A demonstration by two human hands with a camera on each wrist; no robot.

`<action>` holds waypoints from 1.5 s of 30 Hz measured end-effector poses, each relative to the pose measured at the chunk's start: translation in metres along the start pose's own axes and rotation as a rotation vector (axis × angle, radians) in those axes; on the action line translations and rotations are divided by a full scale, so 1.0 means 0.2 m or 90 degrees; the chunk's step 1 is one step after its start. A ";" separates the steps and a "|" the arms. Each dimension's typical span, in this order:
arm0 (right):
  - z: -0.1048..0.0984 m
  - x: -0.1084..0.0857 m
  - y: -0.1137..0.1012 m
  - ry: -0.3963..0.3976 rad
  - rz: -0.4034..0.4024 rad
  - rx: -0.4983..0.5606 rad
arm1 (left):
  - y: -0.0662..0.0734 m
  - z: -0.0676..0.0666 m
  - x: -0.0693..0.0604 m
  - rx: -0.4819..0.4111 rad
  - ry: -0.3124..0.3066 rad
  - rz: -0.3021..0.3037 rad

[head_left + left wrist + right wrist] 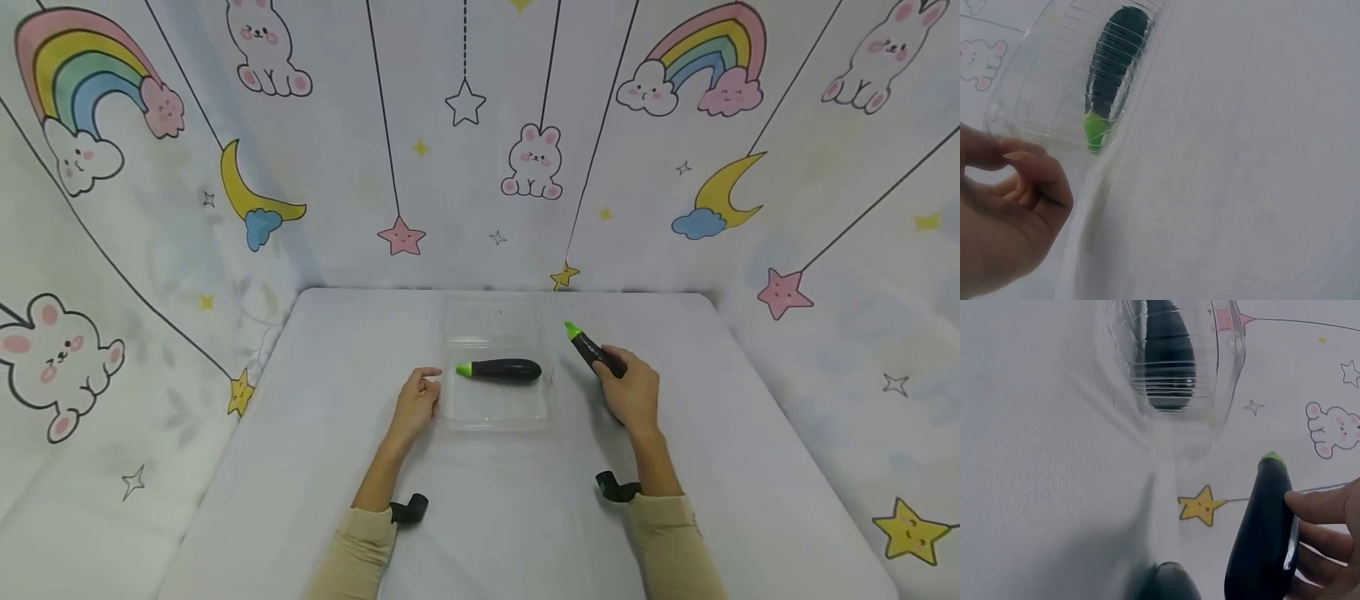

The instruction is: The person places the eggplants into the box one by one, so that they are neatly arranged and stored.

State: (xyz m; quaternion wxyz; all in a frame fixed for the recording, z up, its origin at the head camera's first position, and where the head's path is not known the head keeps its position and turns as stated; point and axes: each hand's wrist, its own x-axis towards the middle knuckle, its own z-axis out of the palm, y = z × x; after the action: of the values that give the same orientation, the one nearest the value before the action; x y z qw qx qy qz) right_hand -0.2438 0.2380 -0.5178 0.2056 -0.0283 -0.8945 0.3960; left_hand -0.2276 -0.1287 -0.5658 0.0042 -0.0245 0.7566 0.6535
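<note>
My right hand (633, 392) grips a black toy eggplant (588, 354) with a bright green stem end, raised at the right of a clear plastic box (498, 412). A second eggplant (506, 370) of the same look lies in the box, its green end to the left. At the box's left edge, my left hand (416, 404) has its thumb and index finger together at the rim, other fingers curled. Below my right hand, another dark rounded thing (1172, 584) shows in the right wrist view, mostly out of frame there and largely hidden by that hand in the head view.
The box's transparent lid (491, 321) lies folded back on the far side. A white cloth covers the table (345, 333), and curtains (480, 192) printed with rabbits, stars and rainbows stand behind and beside it. Each wrist carries a small black camera (617, 487).
</note>
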 end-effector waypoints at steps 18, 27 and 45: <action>0.03 0.02 -0.12 -0.112 -0.117 0.028 | 0.00 0.00 0.00 0.005 0.000 0.006; 0.06 0.02 -0.14 -0.155 -0.158 0.041 | -0.01 -0.01 -0.01 -0.014 -0.017 -0.012; 0.12 0.03 -0.26 -0.244 -0.262 0.005 | 0.00 0.00 -0.01 0.004 -0.002 -0.012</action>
State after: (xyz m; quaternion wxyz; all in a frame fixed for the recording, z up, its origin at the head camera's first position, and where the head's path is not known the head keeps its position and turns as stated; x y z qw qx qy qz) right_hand -0.2538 0.1861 -0.4926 0.1090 0.2297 -0.9026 0.3474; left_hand -0.2261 -0.1294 -0.5666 0.0117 -0.0308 0.7585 0.6509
